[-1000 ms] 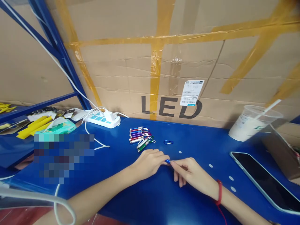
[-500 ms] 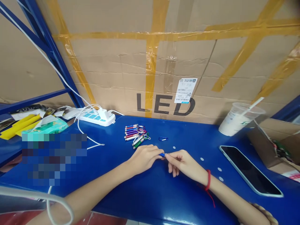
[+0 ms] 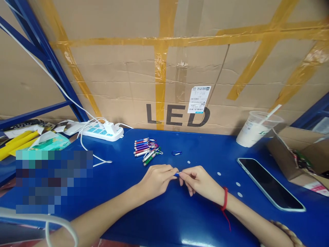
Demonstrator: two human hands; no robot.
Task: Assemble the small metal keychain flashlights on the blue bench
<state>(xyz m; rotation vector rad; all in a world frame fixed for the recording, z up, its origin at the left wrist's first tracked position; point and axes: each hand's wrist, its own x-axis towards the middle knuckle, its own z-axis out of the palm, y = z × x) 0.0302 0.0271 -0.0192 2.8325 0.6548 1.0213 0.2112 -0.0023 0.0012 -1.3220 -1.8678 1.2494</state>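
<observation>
My left hand (image 3: 158,181) and my right hand (image 3: 197,180) meet over the middle of the blue table, both closed in a pinch. Between their fingertips is a small blue mini flashlight (image 3: 177,174), mostly covered, with only a short shiny blue piece showing. Just beyond my left hand lies a pile of mini flashlights (image 3: 144,148) in red, purple, silver and green, some with clips attached. A loose blue carabiner (image 3: 176,153) rests on the table behind my fingers, apart from the pile.
A white power strip (image 3: 102,132) with cables sits at the back left. On the right are a phone (image 3: 271,184), a plastic cup with a straw (image 3: 253,130) and an open cardboard box (image 3: 285,157). A large LED carton (image 3: 123,85) stands behind the table. Several pale discs (image 3: 219,174) lie on the tabletop.
The view has shifted slightly, so most things sit a little further left. Both hands keep their pinch on the blue flashlight, with only slight finger movement.
</observation>
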